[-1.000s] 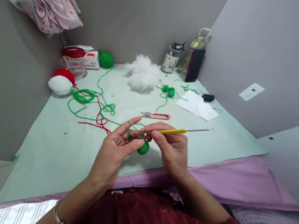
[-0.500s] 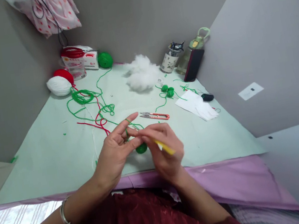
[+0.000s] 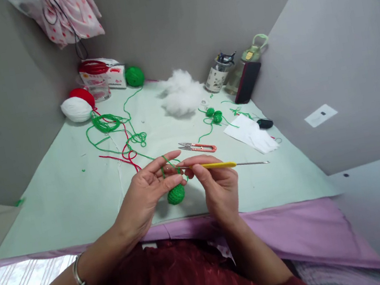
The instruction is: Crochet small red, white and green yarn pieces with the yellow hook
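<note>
Between thumb and fingers, my left hand (image 3: 146, 186) pinches the top of a small green crocheted piece (image 3: 176, 194), whose rounded body hangs below the thumb. Green yarn (image 3: 164, 159) runs over the raised index finger of that hand. My right hand (image 3: 220, 183) grips a crochet hook (image 3: 218, 165) by its yellow handle, held nearly level. The hook's left tip meets the yarn above the crocheted piece; its other metal end points right. Exactly how the loop sits on the tip is too small to tell.
Orange thread snips (image 3: 198, 147) lie just beyond my hands. Behind are white stuffing (image 3: 182, 94), small green crocheted pieces (image 3: 215, 116) and white paper (image 3: 250, 133). Loose green yarn (image 3: 108, 123), a green yarn ball (image 3: 134, 76) and a white yarn ball (image 3: 76, 109) are left; a phone (image 3: 248, 82) leans right.
The hook has turned from a steep slant to nearly level, and my right hand has shifted slightly right. The green crocheted piece hangs a little lower and shows more.
</note>
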### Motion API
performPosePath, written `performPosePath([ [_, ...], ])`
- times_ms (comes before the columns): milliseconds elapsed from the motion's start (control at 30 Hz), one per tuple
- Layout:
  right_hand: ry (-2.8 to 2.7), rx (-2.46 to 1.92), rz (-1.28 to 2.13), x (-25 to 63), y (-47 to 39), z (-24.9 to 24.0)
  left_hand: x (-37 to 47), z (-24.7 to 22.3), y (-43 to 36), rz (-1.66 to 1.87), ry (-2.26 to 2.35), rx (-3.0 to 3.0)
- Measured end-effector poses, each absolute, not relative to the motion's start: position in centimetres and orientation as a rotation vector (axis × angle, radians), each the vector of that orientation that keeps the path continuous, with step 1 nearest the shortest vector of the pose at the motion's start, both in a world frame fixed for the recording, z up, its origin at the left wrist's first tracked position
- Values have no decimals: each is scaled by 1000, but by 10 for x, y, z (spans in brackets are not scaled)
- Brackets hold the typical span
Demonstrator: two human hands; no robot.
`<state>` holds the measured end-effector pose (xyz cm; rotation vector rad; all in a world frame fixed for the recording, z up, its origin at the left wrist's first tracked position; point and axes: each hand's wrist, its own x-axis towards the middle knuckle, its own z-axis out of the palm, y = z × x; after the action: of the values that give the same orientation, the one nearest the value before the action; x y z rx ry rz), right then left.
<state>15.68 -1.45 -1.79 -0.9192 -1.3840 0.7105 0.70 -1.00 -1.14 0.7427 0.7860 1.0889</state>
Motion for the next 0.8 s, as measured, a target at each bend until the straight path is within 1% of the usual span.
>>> performPosePath([
  [133,-1713,-891,195,161,-19,-26,8,-16,-9,1129,786,674],
  [167,-1755,-875,121,163,-19,-27,7,-17,-8,1104,766,645],
  [200,-1749,-873,115,164,-19,-27,6,-18,-7,1066,740,614],
  [300,-1506,-911,377,167,-18,-24,4,-16,-4,995,699,591],
  [367,-1389,-936,521,165,-16,-21,4,-13,-5,1077,741,652],
  [400,-1402,-939,520,163,-16,-21,6,-12,-6,1131,770,687],
  [467,-1529,-920,378,160,-15,-23,9,-10,-8,1192,805,713],
  [533,-1625,-885,207,160,-15,-28,10,-9,-9,1137,786,668],
  [567,-1611,-879,188,161,-14,-29,9,-10,-9,1092,766,634],
  [633,-1471,-896,323,164,-13,-30,6,-10,-6,1021,738,587],
  [733,-1249,-869,646,168,-12,-24,2,-9,-4,1041,755,644],
  [800,-1268,-850,750,167,-12,-20,2,-8,-5,1072,775,720],
])
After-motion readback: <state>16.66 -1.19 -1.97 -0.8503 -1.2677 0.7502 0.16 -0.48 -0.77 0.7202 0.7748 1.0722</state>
